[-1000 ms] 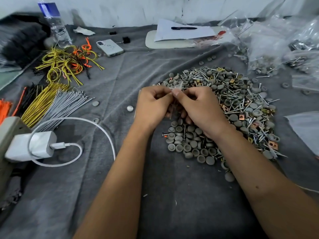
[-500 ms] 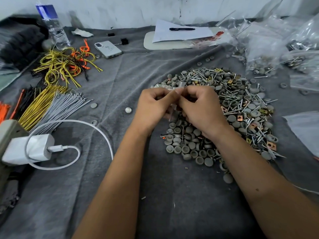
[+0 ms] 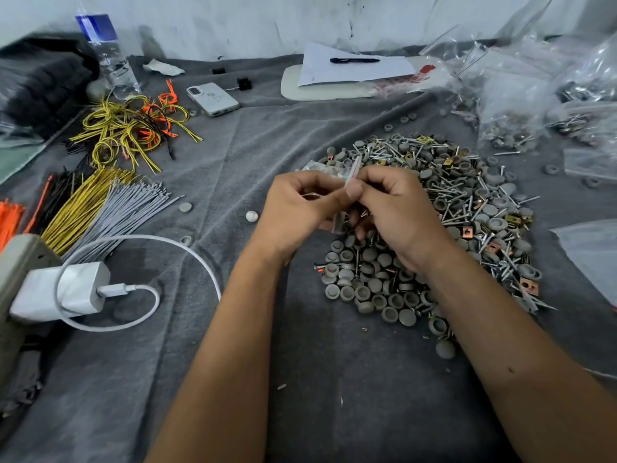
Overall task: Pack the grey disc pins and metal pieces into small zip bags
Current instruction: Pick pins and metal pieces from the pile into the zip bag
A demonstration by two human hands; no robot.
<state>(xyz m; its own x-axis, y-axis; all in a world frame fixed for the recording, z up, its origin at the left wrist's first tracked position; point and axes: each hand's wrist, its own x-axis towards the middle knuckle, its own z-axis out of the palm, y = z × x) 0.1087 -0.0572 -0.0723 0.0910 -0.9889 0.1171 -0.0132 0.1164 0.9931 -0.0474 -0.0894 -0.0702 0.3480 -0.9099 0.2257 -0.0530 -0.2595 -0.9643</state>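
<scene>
Small zip bag [image 3: 329, 170]: pinched at centre by left hand [image 3: 297, 212] and right hand [image 3: 397, 215], contents indistinct. Filled bags [image 3: 510, 125] at 2 o'clock. Large pile of disc pins and metal pieces [image 3: 467, 208] on table [image 3: 300, 379] unpacked; most remains.

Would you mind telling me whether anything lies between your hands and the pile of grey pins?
Nothing visible does: both the left hand and right hand pinch a small zip bag directly above the pile.
</scene>
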